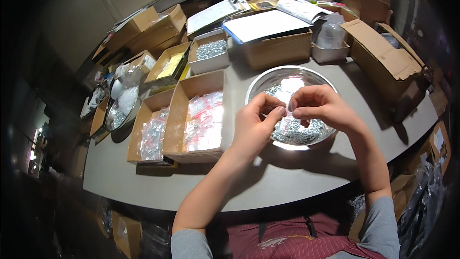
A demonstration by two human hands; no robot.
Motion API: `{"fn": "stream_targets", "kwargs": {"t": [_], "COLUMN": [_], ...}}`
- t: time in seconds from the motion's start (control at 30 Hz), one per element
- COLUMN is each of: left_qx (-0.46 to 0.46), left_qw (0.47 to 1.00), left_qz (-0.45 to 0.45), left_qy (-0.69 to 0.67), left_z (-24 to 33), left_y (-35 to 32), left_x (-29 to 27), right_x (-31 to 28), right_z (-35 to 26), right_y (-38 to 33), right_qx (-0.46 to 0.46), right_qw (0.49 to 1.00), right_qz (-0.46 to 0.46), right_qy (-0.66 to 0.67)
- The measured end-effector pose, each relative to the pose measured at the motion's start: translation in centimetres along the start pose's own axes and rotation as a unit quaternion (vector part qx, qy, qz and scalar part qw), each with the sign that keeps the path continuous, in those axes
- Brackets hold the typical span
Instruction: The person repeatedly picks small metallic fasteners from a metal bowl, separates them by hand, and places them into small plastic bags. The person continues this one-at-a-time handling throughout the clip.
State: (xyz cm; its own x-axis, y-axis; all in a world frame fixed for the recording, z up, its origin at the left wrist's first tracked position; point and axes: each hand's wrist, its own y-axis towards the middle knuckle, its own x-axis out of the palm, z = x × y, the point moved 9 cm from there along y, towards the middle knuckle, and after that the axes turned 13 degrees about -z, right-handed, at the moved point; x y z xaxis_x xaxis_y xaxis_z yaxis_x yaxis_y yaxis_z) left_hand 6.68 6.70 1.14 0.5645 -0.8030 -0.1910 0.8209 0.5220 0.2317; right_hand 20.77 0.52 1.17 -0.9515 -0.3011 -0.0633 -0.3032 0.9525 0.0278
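Both of my hands are raised over a round steel bowl (330,82) filled with small silvery metal parts (299,133). My left hand (256,117) has its thumb and forefinger pinched together. Facing it, my right hand (326,105) pinches in the same way, the two sets of fingertips almost meeting. A pale, see-through sliver shows between them, too small to name. A bright white patch lies in the bowl behind the fingers; I cannot tell whether it is glare or plastic. My hands hide part of the bowl's contents.
Left of the bowl, a cardboard box (174,136) and a lower box (135,136) hold small clear bags with red strips. Behind stands a white box (211,64) of metal parts. A clipboard (268,26) lies on a carton (275,53). An open carton (383,62) stands right.
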Motion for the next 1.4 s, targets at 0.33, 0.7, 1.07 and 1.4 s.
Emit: {"fn": "stream_targets", "kwargs": {"t": [0.33,0.7,1.07,1.4], "left_qx": [0.11,-0.018,0.008,0.215], "left_qw": [0.921,0.987,0.987,0.872], "left_qz": [0.101,-0.103,-0.01,0.067], "left_qy": [0.361,0.123,0.16,0.435], "left_z": [4.4,2.0,2.0,6.2], "left_y": [-1.2,-0.5,-1.1,-1.5], "left_x": [-0.7,0.7,1.3,2.2], "right_x": [0.4,2.6,2.2,0.0], "right_z": [-1.0,-0.6,-3.0,-0.3], "right_y": [-0.3,0.1,-0.6,0.3], "right_qx": [0.008,0.012,-0.097,-0.059], "right_qw": [0.99,0.997,0.934,0.977], "right_qz": [0.064,-0.04,0.127,0.124], "right_qy": [-0.126,-0.06,-0.32,-0.163]}}
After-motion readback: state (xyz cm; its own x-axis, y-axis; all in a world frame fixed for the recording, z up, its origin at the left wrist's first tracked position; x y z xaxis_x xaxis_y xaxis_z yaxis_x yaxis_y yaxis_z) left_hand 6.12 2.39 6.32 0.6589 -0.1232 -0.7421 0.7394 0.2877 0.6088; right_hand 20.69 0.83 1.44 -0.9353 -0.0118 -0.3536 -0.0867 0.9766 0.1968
